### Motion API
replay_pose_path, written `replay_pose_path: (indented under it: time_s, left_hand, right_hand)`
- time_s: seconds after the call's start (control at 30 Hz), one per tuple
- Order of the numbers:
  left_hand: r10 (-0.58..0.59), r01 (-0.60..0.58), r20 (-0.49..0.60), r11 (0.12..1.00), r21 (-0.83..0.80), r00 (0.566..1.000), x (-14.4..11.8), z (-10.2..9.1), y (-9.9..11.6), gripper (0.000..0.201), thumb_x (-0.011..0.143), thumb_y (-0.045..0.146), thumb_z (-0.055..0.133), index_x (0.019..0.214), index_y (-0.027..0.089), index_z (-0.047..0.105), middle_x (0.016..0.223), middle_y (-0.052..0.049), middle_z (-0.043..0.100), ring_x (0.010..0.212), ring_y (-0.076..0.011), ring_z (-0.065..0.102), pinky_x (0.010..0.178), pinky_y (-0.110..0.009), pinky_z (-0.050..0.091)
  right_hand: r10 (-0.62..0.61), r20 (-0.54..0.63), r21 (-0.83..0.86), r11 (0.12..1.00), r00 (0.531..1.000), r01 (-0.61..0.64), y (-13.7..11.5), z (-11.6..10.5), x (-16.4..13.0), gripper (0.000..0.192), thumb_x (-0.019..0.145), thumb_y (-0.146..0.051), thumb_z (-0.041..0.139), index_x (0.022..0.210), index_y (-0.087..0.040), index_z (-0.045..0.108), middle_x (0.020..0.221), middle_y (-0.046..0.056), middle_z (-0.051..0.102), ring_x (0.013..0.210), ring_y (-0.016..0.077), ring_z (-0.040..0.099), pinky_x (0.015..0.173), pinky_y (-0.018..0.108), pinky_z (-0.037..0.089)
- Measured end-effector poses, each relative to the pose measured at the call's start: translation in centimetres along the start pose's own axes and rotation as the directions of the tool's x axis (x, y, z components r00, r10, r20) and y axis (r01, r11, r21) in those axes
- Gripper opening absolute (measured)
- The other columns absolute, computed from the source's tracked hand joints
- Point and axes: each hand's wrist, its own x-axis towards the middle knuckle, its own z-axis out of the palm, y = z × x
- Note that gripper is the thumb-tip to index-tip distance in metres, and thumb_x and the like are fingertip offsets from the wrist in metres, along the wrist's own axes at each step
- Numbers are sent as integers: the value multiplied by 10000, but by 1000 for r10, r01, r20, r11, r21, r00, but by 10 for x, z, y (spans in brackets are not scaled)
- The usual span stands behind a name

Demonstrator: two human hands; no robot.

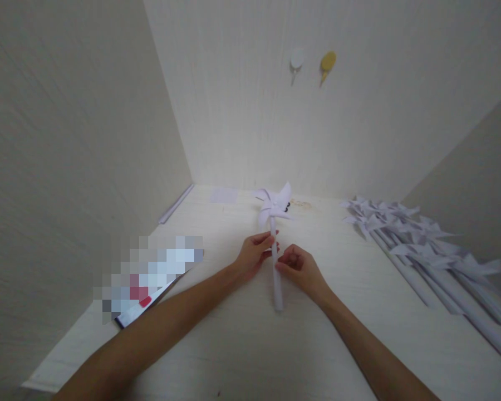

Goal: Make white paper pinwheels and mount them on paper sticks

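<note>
pale walls box in a light tabletop (242,345). at frame centre the left hand (253,256) pinches the stick of a white paper pinwheel (274,207), its folded head already mounted on top; the right hand (300,267) has fingertips closed on the stick lower down. finished pinwheels (421,245) lie piled at right, well apart. two hooks (313,64) hang on the wall at upper centre; nothing blocks the hands.

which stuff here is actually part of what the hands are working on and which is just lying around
In hand:
- white paper pinwheel, its rolled stick held by the left hand and touched by the right hand
- pile of finished pinwheels, at the right on the table

Lying about:
- two hooks on the wall
- paper slip at the back
</note>
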Motion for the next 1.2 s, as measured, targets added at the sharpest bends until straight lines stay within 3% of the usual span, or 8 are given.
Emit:
replay_pose_path:
  time_s: [0.1, 0.3, 0.53, 0.9, 1.07, 1.2]
  left_hand:
    - [-9, 9, 7, 1000, 6, 1000, -1, -1, 1, 304, 537, 230, 694, 806, 103, 630, 537, 10, 549, 513, -72, 495, 516, -214, 358]
    - [-70, 71, 115, 997, -6, 991, -1, -4, 2, 307, 542, 262, 696, 787, 98, 612, 507, 23, 521, 461, -45, 456, 456, -175, 327]
    - [-159, 184, 265, 981, -69, 951, -1, -5, 1, 262, 528, 280, 706, 653, 113, 548, 554, 22, 516, 480, -57, 472, 460, -184, 363]
    - [-149, 206, 326, 968, -146, 934, 1, -8, 0, 247, 509, 213, 723, 651, 119, 543, 561, 32, 518, 493, -48, 471, 456, -156, 371]
    - [-147, 190, 269, 972, -138, 952, 0, -6, 1, 249, 540, 231, 706, 717, 122, 569, 596, 18, 551, 531, -60, 510, 498, -167, 395]
    - [-168, 192, 273, 980, -61, 947, -1, -4, 2, 245, 497, 216, 729, 656, 92, 589, 584, 5, 563, 514, -60, 510, 518, -179, 398]
  right_hand:
    - [-12, 50, -96, 995, 999, 17, 1, 2, -1, 223, 604, -296, 650, 612, -186, 456, 561, -34, 531, 464, 81, 438, 439, 217, 321]
    - [-13, 65, 14, 1000, 998, 12, 1, 4, -2, 229, 618, -297, 640, 605, -186, 440, 546, -33, 521, 476, 84, 445, 444, 218, 318]
    - [-34, 51, -45, 998, 998, 36, 5, 17, -8, 299, 586, -328, 657, 533, -189, 398, 497, -53, 438, 438, 71, 394, 407, 208, 296]
    - [15, 96, 28, 999, 995, -18, -1, 19, -10, 317, 571, -305, 664, 518, -191, 373, 475, -52, 464, 429, 81, 426, 417, 217, 300]
    - [8, 50, 28, 1000, 999, -9, -4, 20, -9, 319, 576, -304, 652, 513, -194, 359, 468, -51, 476, 421, 76, 400, 410, 212, 277]
    - [-44, -115, -54, 998, 992, 38, -9, 18, -9, 291, 607, -307, 616, 511, -191, 367, 463, -67, 391, 423, 65, 333, 406, 208, 250]
